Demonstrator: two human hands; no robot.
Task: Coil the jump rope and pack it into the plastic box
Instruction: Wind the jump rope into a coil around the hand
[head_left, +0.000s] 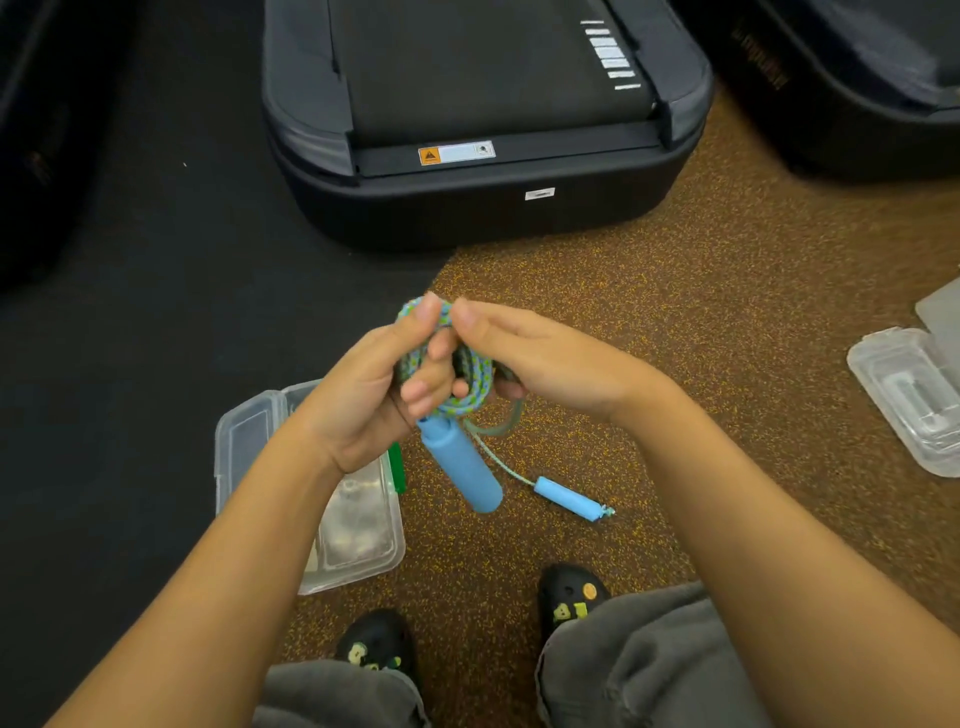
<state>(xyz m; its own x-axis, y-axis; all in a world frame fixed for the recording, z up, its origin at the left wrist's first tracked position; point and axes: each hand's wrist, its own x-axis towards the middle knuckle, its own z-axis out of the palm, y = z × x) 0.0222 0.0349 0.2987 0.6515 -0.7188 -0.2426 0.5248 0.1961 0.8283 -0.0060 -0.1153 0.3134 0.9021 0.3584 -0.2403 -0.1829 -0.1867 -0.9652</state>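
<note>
The jump rope (475, 376) is a blue-and-green braided cord wound into a small coil held in the air. My left hand (379, 395) grips the coil from the left. My right hand (524, 358) pinches its top and far side. One blue handle (462, 470) hangs down from the coil. The other blue handle (566, 498) lies on the floor at the end of a loose strand. A clear plastic box (358, 525) with a green clasp sits open on the floor under my left wrist, partly hidden by my forearm.
A black treadmill base (483, 208) stands straight ahead. Another clear plastic box (914, 395) lies at the right edge on the speckled brown floor. A black mat covers the floor to the left. My two black shoes (571, 597) and grey trouser legs are at the bottom.
</note>
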